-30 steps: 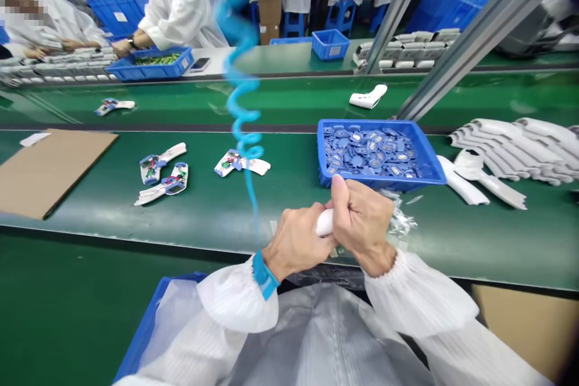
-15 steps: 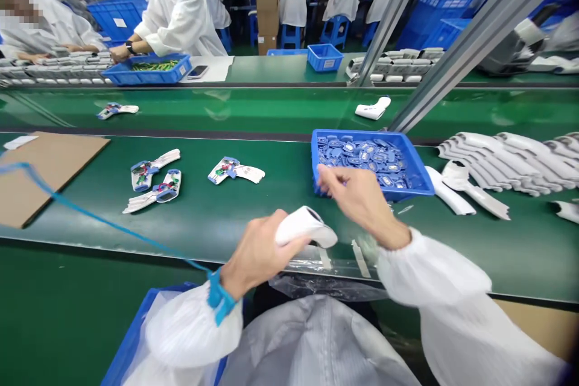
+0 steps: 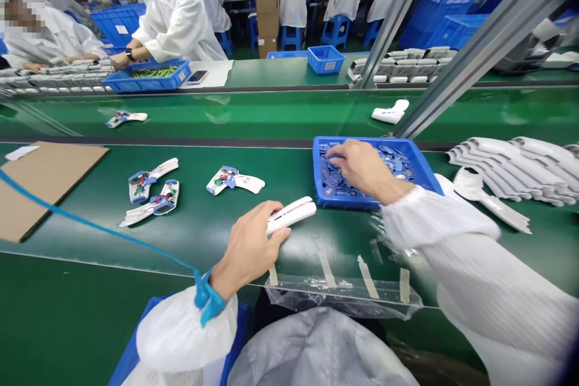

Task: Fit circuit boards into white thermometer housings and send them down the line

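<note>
Works at a long green bench (image 3: 190, 241), backed by a green belt (image 3: 271, 110); faces, beyond that belt, a co-worker in a white coat (image 3: 185, 24); looks past a slanting metal post (image 3: 479, 42) on the right; has a flat cardboard sheet (image 3: 49, 190) at the left of the bench and, at the right, a stack of white shells (image 3: 515, 166), laid overlapping in rows; has between them, nearer the stack, a blue tray (image 3: 350, 200); holds the right hand (image 3: 364, 170) over the inside of that tray, with bent fingers and fingertips close together at its left part; cannot tell whether anything is pinched there; stretches the left hand (image 3: 253, 242) over the near part of the bench, pinching a white casing (image 3: 296, 214) between thumb and fingers, tilted, with its free end pointing right, near the tray's near left corner; has three opened white assemblies (image 3: 228, 178) lying left of the casing, with blue parts and coloured wires showing, two close together and one apart; wears a blue band (image 3: 208, 300) round the left wrist, joined to a thin blue cord (image 3: 104, 229); has strips of beige tape (image 3: 368, 277) along the near edge; has small blue pieces (image 3: 332, 180) heaped in the tray, just under the right fingertips
</note>
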### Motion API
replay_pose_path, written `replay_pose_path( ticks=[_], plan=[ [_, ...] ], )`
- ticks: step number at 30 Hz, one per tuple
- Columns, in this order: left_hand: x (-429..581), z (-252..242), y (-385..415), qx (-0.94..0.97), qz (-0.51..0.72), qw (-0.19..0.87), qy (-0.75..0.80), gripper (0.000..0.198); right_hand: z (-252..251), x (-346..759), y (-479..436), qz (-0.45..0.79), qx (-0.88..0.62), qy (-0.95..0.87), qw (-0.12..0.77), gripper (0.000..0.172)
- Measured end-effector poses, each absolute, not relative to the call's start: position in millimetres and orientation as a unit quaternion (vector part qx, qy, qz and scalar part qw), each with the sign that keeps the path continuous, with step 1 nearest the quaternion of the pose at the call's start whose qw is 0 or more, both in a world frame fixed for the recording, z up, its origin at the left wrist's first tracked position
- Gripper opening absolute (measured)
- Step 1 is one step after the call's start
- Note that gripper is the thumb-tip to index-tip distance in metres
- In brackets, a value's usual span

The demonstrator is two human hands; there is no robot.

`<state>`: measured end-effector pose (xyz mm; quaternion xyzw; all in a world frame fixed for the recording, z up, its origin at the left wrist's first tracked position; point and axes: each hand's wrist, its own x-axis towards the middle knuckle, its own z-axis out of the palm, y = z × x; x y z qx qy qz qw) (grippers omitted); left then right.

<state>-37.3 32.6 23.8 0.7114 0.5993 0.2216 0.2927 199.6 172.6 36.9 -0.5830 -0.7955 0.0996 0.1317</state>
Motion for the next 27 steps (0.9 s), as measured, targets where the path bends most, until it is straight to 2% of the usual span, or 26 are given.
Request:
replay_pose_path(
  ticks=[3,6,8,11,13,16,19,22,27],
  plan=[
    [-34,27,34,0.589,0.356,0.479,0.545,0.037,51,202,136,0.205,-0.578,-0.742,0.27,0.018],
    [-16,23,37,0.483,0.393,0.607,0.495,0.04,48,191,99,0.343,-0.567,-0.633,0.4,0.02],
    [-4,18,38,0.448,0.394,0.642,0.481,0.042,39,182,81,0.384,-0.559,-0.589,0.439,0.022],
    [4,15,38,0.442,0.389,0.651,0.48,0.046,28,176,67,0.404,-0.549,-0.586,0.438,0.024],
    [2,16,38,0.475,0.379,0.628,0.487,0.046,27,179,63,0.401,-0.542,-0.61,0.417,0.024],
    [-5,24,37,0.579,0.352,0.529,0.51,0.038,30,189,62,0.34,-0.528,-0.67,0.396,0.02],
    [-8,31,37,0.661,0.33,0.44,0.51,0.033,35,195,60,0.286,-0.51,-0.72,0.373,0.027],
    [-7,29,36,0.706,0.326,0.382,0.5,0.03,36,194,56,0.291,-0.483,-0.751,0.342,0.032],
    [0,14,33,0.8,0.311,0.168,0.484,0.022,22,187,37,0.223,-0.467,-0.78,0.351,0.022]
  ],
)
